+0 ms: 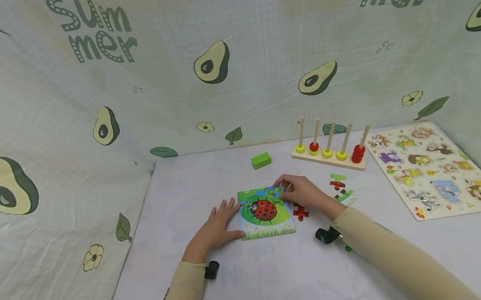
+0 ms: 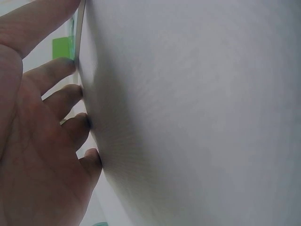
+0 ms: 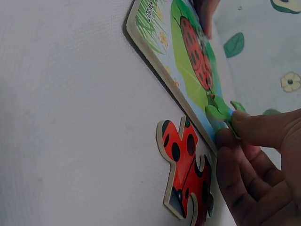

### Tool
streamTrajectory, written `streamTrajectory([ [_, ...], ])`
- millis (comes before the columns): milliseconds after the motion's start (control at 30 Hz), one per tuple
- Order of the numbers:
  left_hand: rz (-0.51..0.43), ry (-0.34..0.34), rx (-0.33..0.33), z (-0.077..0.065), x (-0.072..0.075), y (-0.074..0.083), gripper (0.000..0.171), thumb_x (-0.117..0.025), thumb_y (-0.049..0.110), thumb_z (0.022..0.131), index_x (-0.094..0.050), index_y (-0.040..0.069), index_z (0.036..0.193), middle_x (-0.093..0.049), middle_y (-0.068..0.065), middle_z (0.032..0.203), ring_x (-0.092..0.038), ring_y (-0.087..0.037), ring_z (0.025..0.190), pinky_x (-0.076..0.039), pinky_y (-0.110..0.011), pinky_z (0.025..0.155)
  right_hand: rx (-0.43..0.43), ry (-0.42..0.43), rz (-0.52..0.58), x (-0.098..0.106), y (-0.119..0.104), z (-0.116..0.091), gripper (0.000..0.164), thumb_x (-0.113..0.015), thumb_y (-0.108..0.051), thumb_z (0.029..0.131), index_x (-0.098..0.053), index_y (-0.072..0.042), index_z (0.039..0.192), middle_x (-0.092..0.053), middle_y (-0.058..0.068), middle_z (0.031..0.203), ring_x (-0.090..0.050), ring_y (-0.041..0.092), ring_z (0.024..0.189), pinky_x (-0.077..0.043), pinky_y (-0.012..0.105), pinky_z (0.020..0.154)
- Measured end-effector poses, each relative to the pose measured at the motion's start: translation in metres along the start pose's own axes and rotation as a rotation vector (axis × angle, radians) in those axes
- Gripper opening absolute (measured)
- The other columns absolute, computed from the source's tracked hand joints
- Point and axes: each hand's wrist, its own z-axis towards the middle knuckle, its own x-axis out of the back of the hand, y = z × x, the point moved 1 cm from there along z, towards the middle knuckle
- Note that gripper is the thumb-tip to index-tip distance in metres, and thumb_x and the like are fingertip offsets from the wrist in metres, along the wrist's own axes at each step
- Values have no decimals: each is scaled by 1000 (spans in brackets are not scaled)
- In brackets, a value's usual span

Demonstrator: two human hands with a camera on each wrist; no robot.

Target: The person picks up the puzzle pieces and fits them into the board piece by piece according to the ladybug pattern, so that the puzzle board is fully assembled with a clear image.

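Observation:
A square ladybug puzzle board (image 1: 250,230) lies flat on the table between both hands. Along its left side rests my left hand (image 1: 217,228), fingers spread, thumb near the lower left corner; in the left wrist view the fingertips (image 2: 73,94) are down at the board and table. My right hand (image 1: 304,193), over the board's upper right corner, pinches a green puzzle piece (image 3: 218,111) between thumb and fingers. Just below that hand, beside the board's right edge, a red, black-spotted puzzle piece (image 3: 181,165) lies on the table.
More loose puzzle pieces (image 1: 337,184) lie to the right, some partly behind the right forearm. A green block (image 1: 261,161) sits behind the board. Farther right stand a peg stand (image 1: 328,160) with red and yellow beads and a flat animal puzzle board (image 1: 439,173).

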Motion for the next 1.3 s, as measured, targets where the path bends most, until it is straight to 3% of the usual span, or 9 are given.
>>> streamTrajectory([
  [200, 8, 2, -2, 0, 1, 1, 90, -79, 46, 87, -35, 19, 160, -20, -4, 168, -6, -27, 157, -2, -47, 127, -22, 12, -51, -5, 1, 4, 30, -77, -15, 93, -69, -13, 121, -62, 0, 93, -57, 17, 82, -50, 33, 72],
  [500, 9, 4, 4, 1, -1, 1, 90, -79, 46, 86, -36, 19, 160, -21, -3, 168, -7, -26, 157, -3, -47, 127, 22, 15, -130, -10, 1, 7, 31, -76, -17, 93, -68, -8, 122, -57, 2, 90, -50, 16, 77, -43, 32, 68],
  [967, -16, 6, -18, -1, 2, 2, 88, -79, 42, 88, -36, 14, 160, -22, -9, 168, -7, -30, 156, -3, -49, 127, -17, 4, -170, -13, -2, 5, 32, -74, -20, 95, -68, -9, 125, -55, 8, 108, -49, 18, 86, -44, 34, 76],
  [1300, -19, 4, -33, -1, 2, 2, 88, -79, 42, 88, -36, 12, 159, -22, -11, 168, -8, -33, 156, -4, -51, 127, 43, -37, -242, -11, -1, 2, 39, -75, -24, 94, -69, -13, 131, -54, 10, 116, -50, 19, 91, -46, 35, 78],
])
